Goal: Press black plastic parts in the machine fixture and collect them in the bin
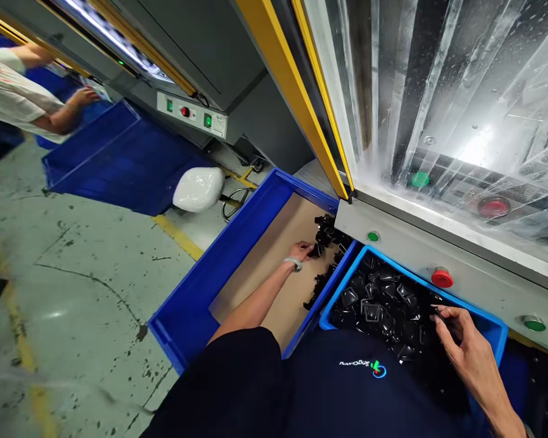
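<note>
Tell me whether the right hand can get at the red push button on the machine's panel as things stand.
Probably yes. The right hand is just below the red push button, over the black plastic parts in the light-blue bin. Only the bin's rim lies between them, and it looks low.

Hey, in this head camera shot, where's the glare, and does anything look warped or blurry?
Head view: bright glare on the clear plastic curtain; the wide lens bends the yellow-edged frame; the co-worker's hand looks slightly soft.
</note>
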The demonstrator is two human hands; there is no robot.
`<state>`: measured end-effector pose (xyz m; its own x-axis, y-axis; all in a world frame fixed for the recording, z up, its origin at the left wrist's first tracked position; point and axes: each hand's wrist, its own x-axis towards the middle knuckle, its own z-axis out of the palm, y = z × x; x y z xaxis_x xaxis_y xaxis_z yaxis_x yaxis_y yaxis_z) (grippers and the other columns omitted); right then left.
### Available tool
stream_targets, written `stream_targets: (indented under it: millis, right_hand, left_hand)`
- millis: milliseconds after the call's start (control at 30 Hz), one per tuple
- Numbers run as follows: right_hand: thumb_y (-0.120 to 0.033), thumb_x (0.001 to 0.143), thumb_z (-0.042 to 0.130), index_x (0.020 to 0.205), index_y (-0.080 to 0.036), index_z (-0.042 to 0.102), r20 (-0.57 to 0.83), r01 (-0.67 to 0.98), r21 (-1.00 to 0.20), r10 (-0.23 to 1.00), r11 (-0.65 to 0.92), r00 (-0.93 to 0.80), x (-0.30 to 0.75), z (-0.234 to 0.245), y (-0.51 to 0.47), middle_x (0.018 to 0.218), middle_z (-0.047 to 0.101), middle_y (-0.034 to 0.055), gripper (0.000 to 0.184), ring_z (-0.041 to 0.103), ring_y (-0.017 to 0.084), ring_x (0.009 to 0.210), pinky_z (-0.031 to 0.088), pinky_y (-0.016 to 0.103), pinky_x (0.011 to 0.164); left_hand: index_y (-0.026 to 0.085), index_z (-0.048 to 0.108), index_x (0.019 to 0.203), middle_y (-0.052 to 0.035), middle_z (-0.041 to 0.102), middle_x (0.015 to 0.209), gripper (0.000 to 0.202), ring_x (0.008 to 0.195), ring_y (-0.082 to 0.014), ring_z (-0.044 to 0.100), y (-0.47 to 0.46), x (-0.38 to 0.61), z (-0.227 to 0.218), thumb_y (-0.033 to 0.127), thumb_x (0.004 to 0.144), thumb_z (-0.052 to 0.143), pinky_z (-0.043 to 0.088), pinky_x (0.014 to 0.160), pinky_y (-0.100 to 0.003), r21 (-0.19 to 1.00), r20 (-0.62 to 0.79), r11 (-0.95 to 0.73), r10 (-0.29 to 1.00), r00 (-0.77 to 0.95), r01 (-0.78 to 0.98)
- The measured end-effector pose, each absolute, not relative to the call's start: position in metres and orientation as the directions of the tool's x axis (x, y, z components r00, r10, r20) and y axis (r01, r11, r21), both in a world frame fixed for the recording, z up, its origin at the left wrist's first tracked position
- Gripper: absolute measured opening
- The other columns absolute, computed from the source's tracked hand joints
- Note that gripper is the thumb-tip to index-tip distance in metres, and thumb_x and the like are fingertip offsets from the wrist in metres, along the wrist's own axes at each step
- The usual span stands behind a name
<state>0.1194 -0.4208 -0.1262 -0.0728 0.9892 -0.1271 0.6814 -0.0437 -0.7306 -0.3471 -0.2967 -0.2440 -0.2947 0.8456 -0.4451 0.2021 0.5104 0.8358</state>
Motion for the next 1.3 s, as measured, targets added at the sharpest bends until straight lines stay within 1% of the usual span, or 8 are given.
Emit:
stream_targets:
  millis: [167, 300, 533, 767, 933, 1133, 1233, 1300]
  right_hand:
    - [-0.059, 0.102, 0.060, 0.132, -0.030, 0.068, -0.090, 0.672, -0.741, 0.993, -0.011, -0.083, 0.124, -0.117, -0.418, 0.108, 0.079, 0.0049, 0.042, 0.077, 0.020, 0.079, 0.064, 0.031, 0.064]
    - [-0.057, 0.100, 0.065, 0.113, -0.027, 0.071, -0.089, 0.650, -0.759, 0.995, -0.045, -0.035, 0.119, -0.105, -0.408, 0.101, 0.079, 0.0037, 0.034, 0.077, 0.020, 0.080, 0.060, 0.028, 0.059]
    - [-0.036, 0.103, 0.067, 0.106, -0.032, 0.079, 0.148, 0.501, -0.849, 0.985, 0.171, -0.086, 0.074, -0.054, -0.365, 0.105, 0.074, 0.0026, 0.013, 0.072, 0.016, 0.094, 0.058, 0.026, 0.070]
    - [-0.035, 0.100, 0.069, 0.096, -0.022, 0.076, 0.104, 0.445, -0.891, 0.994, 0.086, 0.015, 0.062, -0.029, -0.332, 0.096, 0.074, 0.0038, 0.015, 0.071, 0.015, 0.085, 0.061, 0.029, 0.076]
    - [-0.043, 0.097, 0.071, 0.093, -0.022, 0.077, -0.012, 0.428, -0.904, 1.000, -0.020, 0.022, 0.078, -0.025, -0.323, 0.098, 0.074, 0.0050, 0.022, 0.072, 0.016, 0.078, 0.060, 0.031, 0.070]
    - [-0.049, 0.094, 0.073, 0.098, -0.022, 0.077, -0.054, 0.459, -0.885, 0.996, -0.083, 0.077, 0.103, -0.019, -0.305, 0.097, 0.077, 0.0044, 0.028, 0.071, 0.016, 0.078, 0.059, 0.032, 0.074]
    - [-0.049, 0.097, 0.069, 0.104, -0.023, 0.077, 0.008, 0.501, -0.865, 1.000, -0.006, 0.026, 0.122, 0.001, -0.268, 0.097, 0.077, 0.0047, 0.029, 0.072, 0.018, 0.084, 0.060, 0.035, 0.079]
    - [-0.045, 0.098, 0.067, 0.112, -0.022, 0.076, 0.192, 0.608, -0.789, 0.975, 0.085, 0.112, 0.133, 0.020, -0.227, 0.108, 0.077, 0.0074, 0.028, 0.073, 0.021, 0.094, 0.060, 0.038, 0.086]
  left_hand:
    - [0.013, 0.061, 0.091, -0.0056, 0.067, 0.082, 0.034, 0.080, -0.0180, 0.068, -0.303, -0.355, -0.221, 0.035, 0.092, 0.087, 0.062, 0.074, -0.033, 0.756, -0.591, 0.655, 0.679, -0.435, -0.004]
    - [0.014, 0.058, 0.093, -0.0059, 0.071, 0.087, 0.043, 0.079, -0.0185, 0.072, -0.300, -0.346, -0.185, 0.038, 0.086, 0.092, 0.063, 0.076, -0.034, 0.792, -0.585, 0.597, 0.687, -0.431, -0.125]
    - [0.013, 0.073, 0.097, -0.0057, 0.073, 0.096, 0.057, 0.088, -0.0187, 0.070, -0.286, -0.242, -0.122, 0.051, 0.066, 0.102, 0.065, 0.074, -0.032, 0.874, -0.402, 0.372, 0.915, -0.037, -0.314]
    - [0.015, 0.082, 0.109, -0.0115, 0.073, 0.118, 0.052, 0.102, -0.0220, 0.069, -0.285, -0.151, -0.069, 0.063, 0.088, 0.082, 0.063, 0.087, -0.035, 0.917, -0.284, 0.360, 0.890, 0.357, -0.169]
    - [0.019, 0.085, 0.111, -0.0114, 0.071, 0.115, 0.038, 0.105, -0.0211, 0.068, -0.278, -0.123, -0.057, 0.052, 0.102, 0.069, 0.059, 0.085, -0.029, 0.996, -0.086, 0.074, 0.891, 0.445, 0.046]
    - [0.021, 0.082, 0.111, -0.0078, 0.075, 0.111, 0.018, 0.103, -0.0201, 0.070, -0.249, -0.097, -0.047, 0.028, 0.094, 0.080, 0.058, 0.079, -0.029, 0.966, 0.164, -0.240, 0.859, 0.486, 0.098]
    - [0.019, 0.081, 0.102, -0.0070, 0.077, 0.105, 0.010, 0.097, -0.0184, 0.071, -0.216, -0.088, -0.031, 0.023, 0.094, 0.078, 0.056, 0.072, -0.025, 0.949, 0.226, -0.298, 0.867, 0.444, 0.098]
    - [0.017, 0.080, 0.101, -0.0077, 0.077, 0.104, 0.011, 0.090, -0.0165, 0.073, -0.187, -0.081, -0.021, 0.024, 0.092, 0.079, 0.058, 0.069, -0.024, 0.953, 0.260, -0.300, 0.891, 0.373, 0.050]
